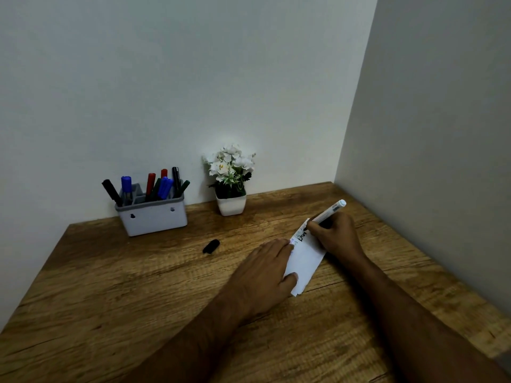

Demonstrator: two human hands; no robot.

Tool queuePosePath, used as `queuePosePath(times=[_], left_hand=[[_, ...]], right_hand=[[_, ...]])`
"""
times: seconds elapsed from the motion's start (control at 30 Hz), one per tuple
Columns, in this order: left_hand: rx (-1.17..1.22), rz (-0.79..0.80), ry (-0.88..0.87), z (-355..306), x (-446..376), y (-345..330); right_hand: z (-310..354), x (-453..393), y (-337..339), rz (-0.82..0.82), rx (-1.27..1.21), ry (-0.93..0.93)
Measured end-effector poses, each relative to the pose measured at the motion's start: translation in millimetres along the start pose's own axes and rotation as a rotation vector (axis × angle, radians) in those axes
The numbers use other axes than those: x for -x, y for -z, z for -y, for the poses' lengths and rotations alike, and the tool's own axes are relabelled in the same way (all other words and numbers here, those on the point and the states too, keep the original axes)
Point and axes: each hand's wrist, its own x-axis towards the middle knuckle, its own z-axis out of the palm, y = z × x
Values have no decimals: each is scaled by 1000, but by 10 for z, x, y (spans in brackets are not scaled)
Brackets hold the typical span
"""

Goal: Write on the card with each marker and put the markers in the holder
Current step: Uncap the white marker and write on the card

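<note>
My right hand [336, 234] grips the white-barrelled marker [329, 212], tip on the card [307, 258]; my left hand [266, 268] lies flat, pinning it to the worktop [138, 286]. The black cap [211, 246] lies near the grey holder [153, 217].

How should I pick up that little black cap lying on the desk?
Pinch the black cap across its narrow middle, coming straight down from above. It lies flat on the desk, on its side, with open wood all round, so its long sides look free for finger and thumb.
</note>
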Motion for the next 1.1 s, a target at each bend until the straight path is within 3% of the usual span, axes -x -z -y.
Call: queuePosePath(times=[0.53,0.73,0.93,1.1], left_hand=[[62,-73,86,10,-3,67],[-50,-138,139,199,11,316],[-51,-95,226,211,182,398],[-25,-69,164,3,201,195]], right_hand=[[186,72,11,-7,-162,7],[408,119,-51,34,-243,48],[433,229,-151,56,-295,6],[410,279,-222,67,-257,8]])
